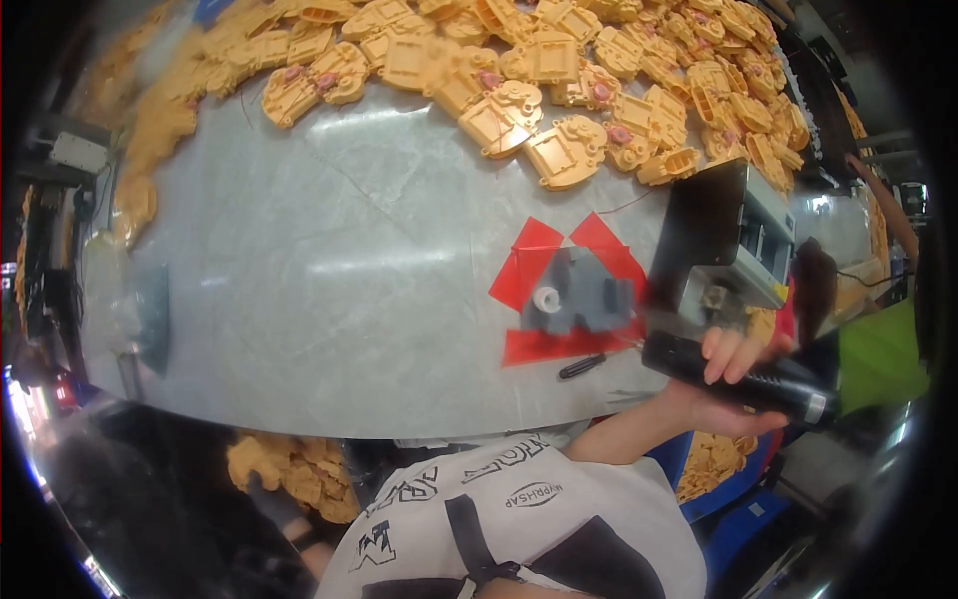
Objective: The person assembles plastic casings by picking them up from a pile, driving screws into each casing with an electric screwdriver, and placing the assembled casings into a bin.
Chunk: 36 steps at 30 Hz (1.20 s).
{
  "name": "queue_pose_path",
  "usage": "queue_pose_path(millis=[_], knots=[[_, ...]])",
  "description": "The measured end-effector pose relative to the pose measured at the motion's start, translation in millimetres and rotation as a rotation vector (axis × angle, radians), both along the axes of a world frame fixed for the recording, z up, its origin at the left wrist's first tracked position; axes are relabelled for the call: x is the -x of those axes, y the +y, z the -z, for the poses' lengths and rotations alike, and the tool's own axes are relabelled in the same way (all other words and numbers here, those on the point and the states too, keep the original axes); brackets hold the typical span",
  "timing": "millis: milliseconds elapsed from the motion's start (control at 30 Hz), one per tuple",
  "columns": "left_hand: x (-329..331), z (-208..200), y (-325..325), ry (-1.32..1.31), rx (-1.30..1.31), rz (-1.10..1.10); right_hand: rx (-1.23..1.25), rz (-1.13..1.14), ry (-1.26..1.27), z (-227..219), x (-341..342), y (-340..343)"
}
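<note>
My right hand (736, 371) is wrapped around a black electric screwdriver (679, 357), whose tip points left beside a grey fixture (589, 292). A white ring-shaped piece (546, 299) sits on that fixture, and strips of red tape (529, 262) lie around it. Down at the lower left, below the table edge, my left hand (271, 499) in a dark glove has its fingers at a yellow plastic housing (251, 459). That housing is next to a heap of similar parts (304, 474). Blur partly hides the left fingers, which seem closed on it.
Many yellow plastic housings (564, 150) are piled along the table's far side. A black and grey box-shaped machine (723, 235) stands right of the fixture. A small black screwdriver (582, 366) and tweezers (631, 395) lie nearer me on the grey tabletop (329, 299).
</note>
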<state>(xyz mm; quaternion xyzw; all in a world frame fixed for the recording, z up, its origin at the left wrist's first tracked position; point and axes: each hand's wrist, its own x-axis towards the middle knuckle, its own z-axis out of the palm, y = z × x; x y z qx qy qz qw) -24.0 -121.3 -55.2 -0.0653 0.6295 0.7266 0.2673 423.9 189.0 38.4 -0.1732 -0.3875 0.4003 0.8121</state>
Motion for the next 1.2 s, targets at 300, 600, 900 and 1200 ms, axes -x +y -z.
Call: queue_pose_path(millis=[300, 600, 900, 1200], knots=[[-43.3, -75.1, 253.9, 1.051, 0.033, 0.346, 0.167, 0.187, 0.055, 1.6, -8.1, -13.2], [-191.5, -53.9, 527.6, 1.709, 0.042, 1.460, 0.224, 0.396, -0.008, -9.5, -36.5, -50.0], [-203.4, -60.9, 516.7, 1.176, 0.308, 2.059, 0.284, 0.498, 0.073, -2.7, -50.1, -61.9], [-195.1, -46.6, 410.0, 0.839, -0.006, 1.205, 0.273, 0.406, 0.066, 1.8, -49.1, -44.3]])
